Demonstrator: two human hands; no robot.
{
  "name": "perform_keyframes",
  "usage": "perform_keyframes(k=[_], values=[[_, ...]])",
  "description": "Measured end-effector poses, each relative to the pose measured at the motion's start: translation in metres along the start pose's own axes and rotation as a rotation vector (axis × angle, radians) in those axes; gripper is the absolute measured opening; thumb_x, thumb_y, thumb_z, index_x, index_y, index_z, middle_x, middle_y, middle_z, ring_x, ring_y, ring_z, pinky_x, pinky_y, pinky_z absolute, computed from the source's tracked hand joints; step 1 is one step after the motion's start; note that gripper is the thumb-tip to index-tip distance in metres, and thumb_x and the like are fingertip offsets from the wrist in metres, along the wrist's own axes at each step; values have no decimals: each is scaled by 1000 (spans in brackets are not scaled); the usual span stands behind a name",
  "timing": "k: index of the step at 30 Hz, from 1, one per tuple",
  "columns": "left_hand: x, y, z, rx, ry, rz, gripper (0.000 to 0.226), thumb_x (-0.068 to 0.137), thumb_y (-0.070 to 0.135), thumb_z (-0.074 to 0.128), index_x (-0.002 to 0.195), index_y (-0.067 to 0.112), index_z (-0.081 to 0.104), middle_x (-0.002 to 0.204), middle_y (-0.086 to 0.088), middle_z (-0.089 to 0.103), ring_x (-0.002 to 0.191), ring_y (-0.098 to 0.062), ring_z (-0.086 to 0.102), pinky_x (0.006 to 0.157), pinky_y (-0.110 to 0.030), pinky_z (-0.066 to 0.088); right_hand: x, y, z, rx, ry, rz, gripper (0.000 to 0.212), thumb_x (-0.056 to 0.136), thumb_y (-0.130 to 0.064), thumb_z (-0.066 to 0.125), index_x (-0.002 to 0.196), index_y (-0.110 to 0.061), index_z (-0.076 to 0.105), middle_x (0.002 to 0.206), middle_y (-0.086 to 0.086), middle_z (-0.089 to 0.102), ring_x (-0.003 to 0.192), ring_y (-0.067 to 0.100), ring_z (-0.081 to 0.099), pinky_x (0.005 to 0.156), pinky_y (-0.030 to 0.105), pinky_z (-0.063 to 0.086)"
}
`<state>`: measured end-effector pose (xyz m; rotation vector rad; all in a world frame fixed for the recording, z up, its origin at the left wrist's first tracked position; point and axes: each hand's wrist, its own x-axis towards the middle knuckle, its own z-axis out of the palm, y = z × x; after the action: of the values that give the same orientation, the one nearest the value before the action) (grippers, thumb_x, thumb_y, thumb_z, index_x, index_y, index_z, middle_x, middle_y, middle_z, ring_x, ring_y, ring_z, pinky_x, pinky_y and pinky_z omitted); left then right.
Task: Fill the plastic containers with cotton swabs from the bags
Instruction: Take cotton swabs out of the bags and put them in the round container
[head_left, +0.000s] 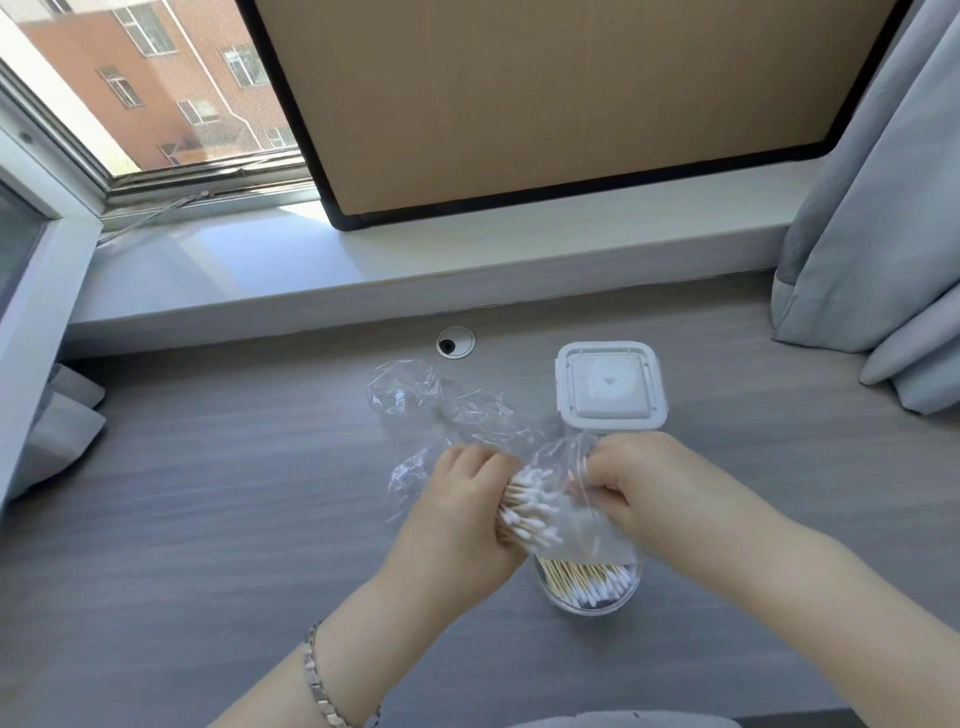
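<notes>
The left hand (462, 512) curls its fingers round a thick bundle of cotton swabs (527, 501), whose white tips point toward the right hand (641, 486). The right hand's fingers pinch the edge of a clear plastic bag (582, 514) that covers those tips. Both hands are held close together.

Directly beneath the grip, an open clear container (589, 590) stands on the grey desk (208, 519), partly filled with swabs lying across it. Just beyond the right hand sits a lidded container (610, 384), its white lid closed. Beyond the left hand lies crumpled clear plastic (410, 397).

Farther out are a round cable grommet (455, 342) and the white window sill (415, 260), with a grey curtain (883, 208) off past the right hand. A metal bracelet (317, 675) circles the left wrist.
</notes>
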<state>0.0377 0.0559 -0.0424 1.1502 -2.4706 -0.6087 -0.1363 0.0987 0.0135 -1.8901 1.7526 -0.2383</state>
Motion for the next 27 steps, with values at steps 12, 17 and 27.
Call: perform_keyframes(k=[12, 17, 27], values=[[-2, 21, 2, -17, -245, -56, 86, 82, 14, 57, 146, 16, 1, 134, 2, 36, 126, -14, 23, 99, -14, 24, -6, 3, 15, 712, -99, 96, 13, 81, -17, 68, 94, -21, 68, 91, -2, 74, 84, 10, 68, 80, 28, 54], [-3, 27, 5, -26, -281, -65, 98, 81, 7, 55, 138, 25, -23, 130, -3, 35, 121, -12, 19, 99, -20, 33, -4, -3, 28, 614, 99, 116, 7, 73, -10, 68, 80, -12, 68, 68, -3, 68, 57, -2, 55, 61, 15, 46], [7, 10, 0, 74, -55, -22, 77, 67, 21, 67, 136, 16, 34, 108, 0, 59, 104, -17, 48, 76, -30, 52, 0, 1, 29, 840, 357, 124, 7, 62, -14, 67, 69, -14, 70, 68, 6, 70, 62, 10, 62, 60, 28, 52]])
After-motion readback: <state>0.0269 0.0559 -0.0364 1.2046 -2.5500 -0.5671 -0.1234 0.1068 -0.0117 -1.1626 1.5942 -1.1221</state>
